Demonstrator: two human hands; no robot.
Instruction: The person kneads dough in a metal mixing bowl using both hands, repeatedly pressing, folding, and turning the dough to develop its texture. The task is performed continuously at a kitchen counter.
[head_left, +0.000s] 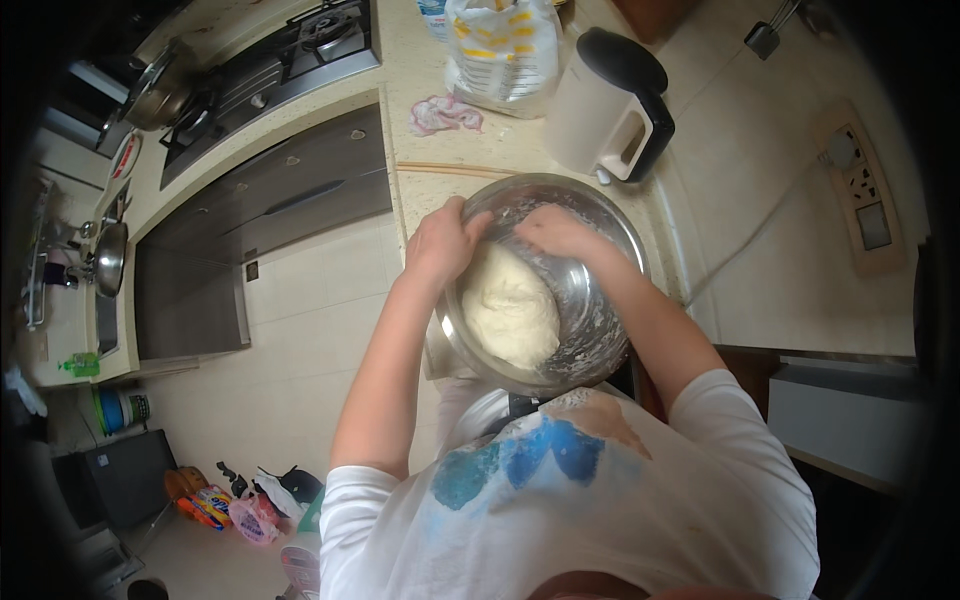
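A wide stainless steel mixing bowl (592, 315) stands at the front of the counter, tilted towards me. A smooth, pale lump of dough (511, 307) lies in its left half, and bits of dough and flour cling to the inner wall. My left hand (442, 240) grips the bowl's left rim, the thumb reaching inside just above the dough. Inside the bowl, near the far wall, is my right hand (557, 231), its fingers bent down and apart from the dough. Its fingertips are partly hidden, so whether they pinch anything is unclear.
Behind the bowl lie wooden chopsticks (457, 169) and a crumpled cloth (444, 115). An electric kettle (592, 112) and a white printed bag (504, 60) stand farther back. A gas stove (300, 60) is at the left; a wall socket (862, 184) with a plugged cord is at the right.
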